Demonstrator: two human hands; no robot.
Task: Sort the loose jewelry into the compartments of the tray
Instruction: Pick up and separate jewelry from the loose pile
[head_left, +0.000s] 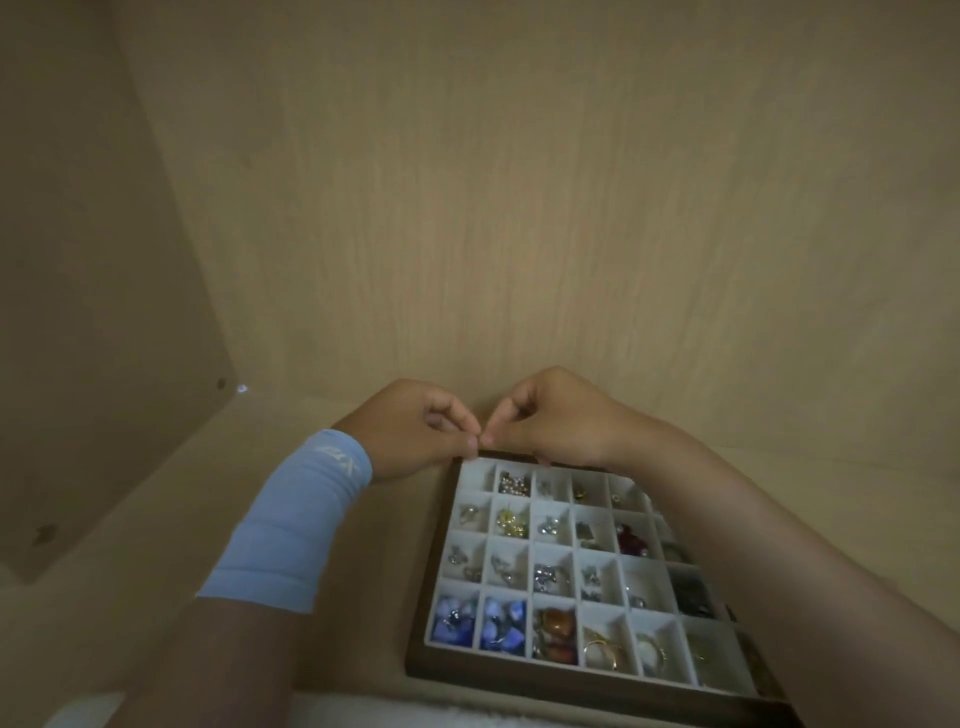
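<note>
Pale wood panels are closing in the scene on the back and the left side, like the inside of a cabinet, and a light wooden shelf (332, 545) is carrying a dark-framed tray (571, 680) with white compartments. Both hands are hovering just above the far left corner of the tray, fingertips almost touching each other. The left hand (415, 431), with a light blue sleeve (291, 530) covering the forearm, is pinching thumb against forefinger, and the right hand (556, 421) is doing the same; the fingers (470, 441) of both are closed together as if working on one tiny piece between them, but whatever they are gripping is too small to make out. Most compartments of the tray are already holding things: blue stones (478, 623) are lying in the two nearest left cells, amber stones (556, 634) in the cell just to the right of them, gold rings (602, 649) further right along the near row, a dark red piece (631, 538) toward the right side, and small silver and gold bits are filling the middle and far rows. The far left corner cell, right under the hands, is looking empty, and one or two cells on the near right are looking sparse. No loose jewelry is showing on the shelf around the tray, so the sorting is probably nearing its end, with the piece in the fingers perhaps among the last to go in.
</note>
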